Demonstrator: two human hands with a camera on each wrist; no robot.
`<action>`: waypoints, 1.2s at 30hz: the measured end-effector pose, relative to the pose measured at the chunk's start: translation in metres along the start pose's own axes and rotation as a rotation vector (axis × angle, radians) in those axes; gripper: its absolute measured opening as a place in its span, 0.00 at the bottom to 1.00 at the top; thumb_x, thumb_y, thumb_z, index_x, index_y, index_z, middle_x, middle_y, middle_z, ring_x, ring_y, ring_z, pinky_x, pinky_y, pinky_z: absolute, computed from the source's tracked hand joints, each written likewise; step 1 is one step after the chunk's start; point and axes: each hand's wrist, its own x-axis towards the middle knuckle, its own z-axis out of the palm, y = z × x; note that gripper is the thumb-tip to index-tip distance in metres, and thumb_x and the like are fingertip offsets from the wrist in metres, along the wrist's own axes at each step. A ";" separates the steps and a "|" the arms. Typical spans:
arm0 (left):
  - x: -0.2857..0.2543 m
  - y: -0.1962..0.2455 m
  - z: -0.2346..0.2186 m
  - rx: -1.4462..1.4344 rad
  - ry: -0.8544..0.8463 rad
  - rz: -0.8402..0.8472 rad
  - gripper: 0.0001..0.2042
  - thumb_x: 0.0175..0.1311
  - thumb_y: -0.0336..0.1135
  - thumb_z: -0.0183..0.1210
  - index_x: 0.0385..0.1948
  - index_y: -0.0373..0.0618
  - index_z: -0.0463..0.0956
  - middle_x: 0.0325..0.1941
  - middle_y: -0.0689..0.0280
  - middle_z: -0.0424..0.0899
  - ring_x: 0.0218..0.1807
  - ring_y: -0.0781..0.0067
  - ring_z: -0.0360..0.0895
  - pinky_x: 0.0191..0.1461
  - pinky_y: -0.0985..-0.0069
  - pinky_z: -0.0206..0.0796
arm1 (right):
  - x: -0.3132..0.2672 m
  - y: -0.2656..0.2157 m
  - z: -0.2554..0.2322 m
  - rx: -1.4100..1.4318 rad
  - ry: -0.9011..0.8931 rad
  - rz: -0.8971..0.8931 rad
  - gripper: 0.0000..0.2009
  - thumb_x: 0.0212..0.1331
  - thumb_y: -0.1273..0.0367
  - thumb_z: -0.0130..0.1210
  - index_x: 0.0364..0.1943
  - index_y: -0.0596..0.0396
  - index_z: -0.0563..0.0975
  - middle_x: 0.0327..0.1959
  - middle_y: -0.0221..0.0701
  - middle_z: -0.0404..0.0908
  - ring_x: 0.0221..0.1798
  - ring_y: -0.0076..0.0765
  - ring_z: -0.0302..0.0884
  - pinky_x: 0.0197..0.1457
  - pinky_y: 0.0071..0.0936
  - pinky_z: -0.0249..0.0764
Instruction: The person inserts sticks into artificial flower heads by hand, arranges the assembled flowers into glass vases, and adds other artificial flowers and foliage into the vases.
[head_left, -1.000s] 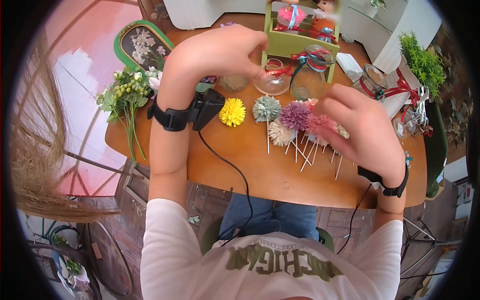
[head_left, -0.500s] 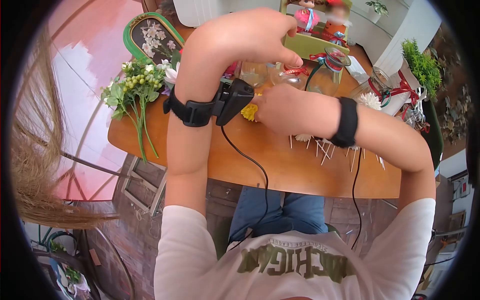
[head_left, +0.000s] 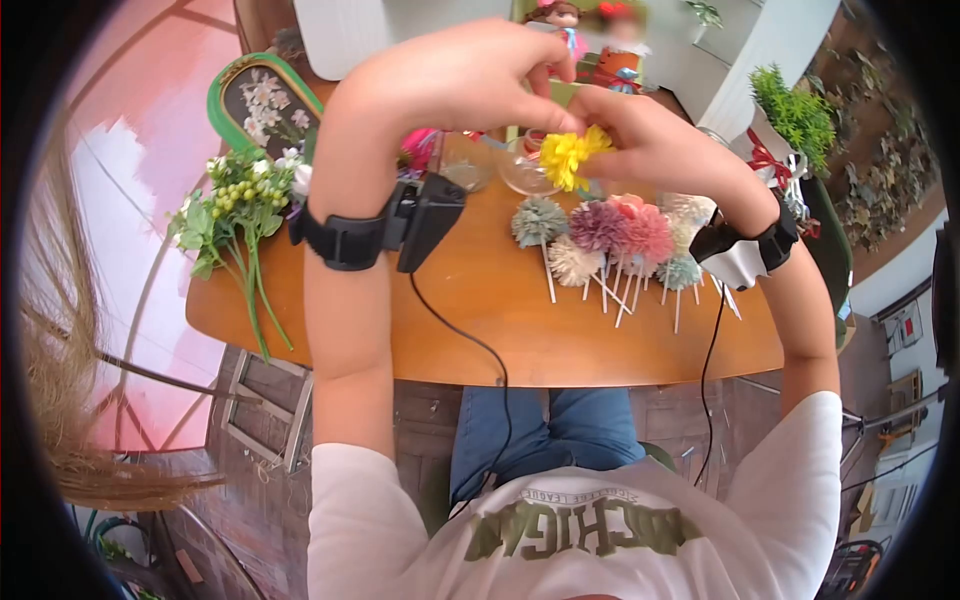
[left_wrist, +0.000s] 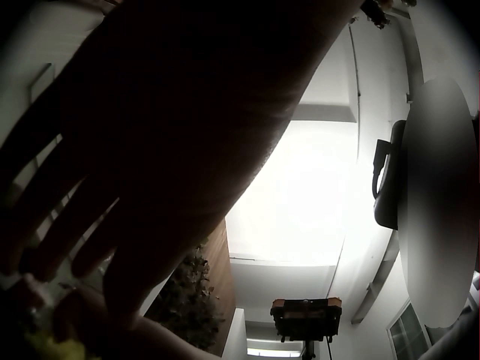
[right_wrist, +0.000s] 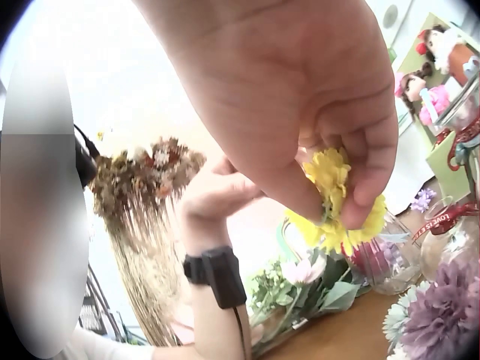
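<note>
My right hand [head_left: 655, 140] pinches a yellow flower head [head_left: 566, 162] between thumb and fingers, lifted above the table. In the right wrist view its yellow petals [right_wrist: 330, 176] spread out on both sides of the fingertips. My left hand [head_left: 455, 80] is raised beside it, palm down, fingers loosely bent and thumb tip close to the flower. A small round glass jar [head_left: 522, 178] with red ribbon stands below, partly hidden by the flower. Several pom-pom flowers on white sticks lie nearby, among them a purple one [head_left: 598, 226] and a grey-green one [head_left: 540, 220].
Leafy stems with green berries [head_left: 240, 205] lie at the table's left, below a green oval frame [head_left: 225, 105]. Dolls [head_left: 622, 50] sit at the back in a green holder. A bushy green plant [head_left: 795, 115] stands at the back right. Cables hang from both wrists.
My right hand reached left to the yellow flower on the table, took hold of it and lifted it beside the left hand. The left hand stays raised near the jar.
</note>
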 end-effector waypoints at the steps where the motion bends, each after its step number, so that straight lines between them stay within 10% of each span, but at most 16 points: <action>1: 0.001 0.007 -0.001 0.053 -0.022 -0.023 0.22 0.64 0.37 0.67 0.57 0.38 0.74 0.44 0.59 0.85 0.40 0.72 0.84 0.43 0.73 0.77 | -0.009 0.010 -0.004 0.234 0.063 0.039 0.11 0.62 0.70 0.61 0.46 0.55 0.74 0.37 0.27 0.79 0.41 0.25 0.80 0.41 0.26 0.76; 8: 0.041 0.022 0.050 0.013 0.073 0.254 0.26 0.59 0.40 0.70 0.56 0.38 0.74 0.46 0.59 0.85 0.43 0.67 0.84 0.49 0.69 0.75 | -0.052 0.034 -0.005 0.727 0.261 0.190 0.14 0.74 0.58 0.54 0.50 0.53 0.74 0.40 0.24 0.80 0.33 0.18 0.81 0.36 0.18 0.77; 24: 0.070 0.026 0.094 -0.751 0.088 0.195 0.18 0.68 0.22 0.61 0.58 0.40 0.74 0.52 0.66 0.82 0.54 0.78 0.80 0.56 0.77 0.74 | -0.138 0.085 -0.002 0.295 0.598 0.237 0.11 0.72 0.62 0.56 0.45 0.55 0.80 0.35 0.22 0.85 0.33 0.16 0.83 0.31 0.19 0.70; 36: 0.074 0.007 0.089 -0.713 0.167 0.185 0.15 0.69 0.26 0.62 0.56 0.40 0.76 0.50 0.66 0.83 0.51 0.79 0.80 0.55 0.78 0.75 | -0.204 0.161 0.061 -0.307 0.160 0.770 0.10 0.52 0.63 0.67 0.31 0.55 0.85 0.29 0.40 0.86 0.35 0.46 0.85 0.41 0.39 0.79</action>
